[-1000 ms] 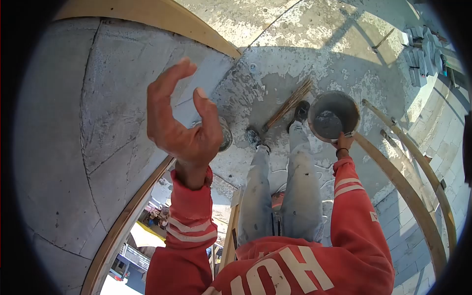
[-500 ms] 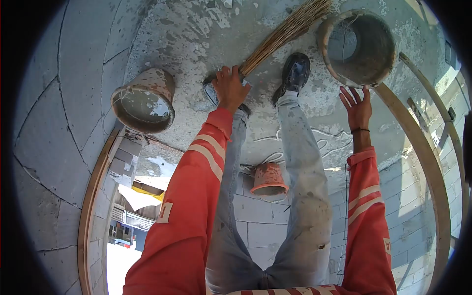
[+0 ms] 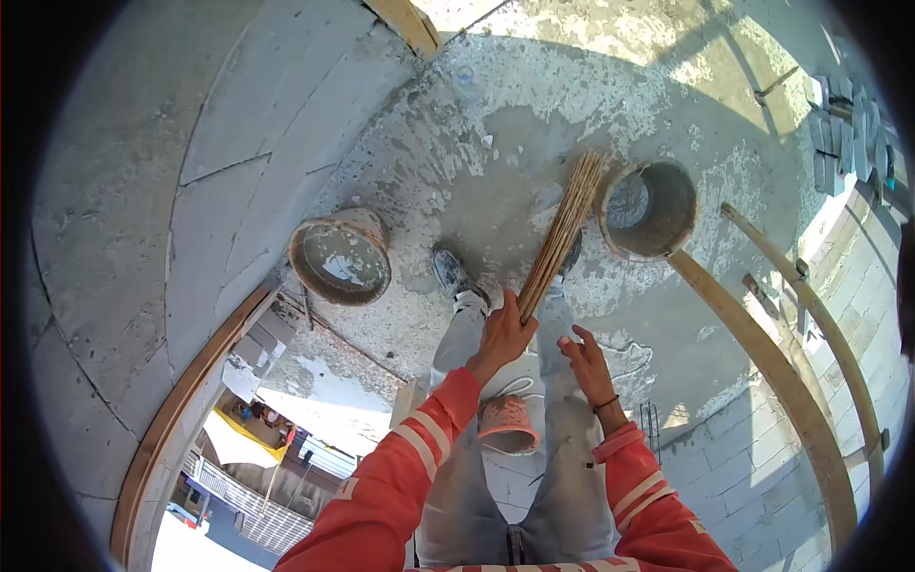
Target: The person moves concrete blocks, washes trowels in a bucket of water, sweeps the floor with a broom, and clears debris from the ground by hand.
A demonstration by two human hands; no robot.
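My left hand point(image 3: 505, 336) is closed around the lower end of a stick broom point(image 3: 564, 229), a bundle of thin brown twigs. Its bristle end points up and away, beside the rim of a dirty round bucket point(image 3: 690, 212). To the right of the broom's held end is my right hand point(image 3: 587, 366), empty, its fingers apart and slightly bent. Part of my right shoe is hidden behind the broom.
A mortar-stained bucket point(image 3: 370, 225) with pale wet residue stands at left near a block wall point(image 3: 219, 210). Below my hands is a small orange bucket point(image 3: 507, 419). Curved-looking wooden boards point(image 3: 767, 367) run along the right. Cord point(image 3: 629, 357) lies on the stained concrete floor point(image 3: 477, 181).
My left hand has taken hold of the broom and raised it toward me, swinging it more upright. My right hand has drawn away from the large bucket toward the broom. The view has shifted.
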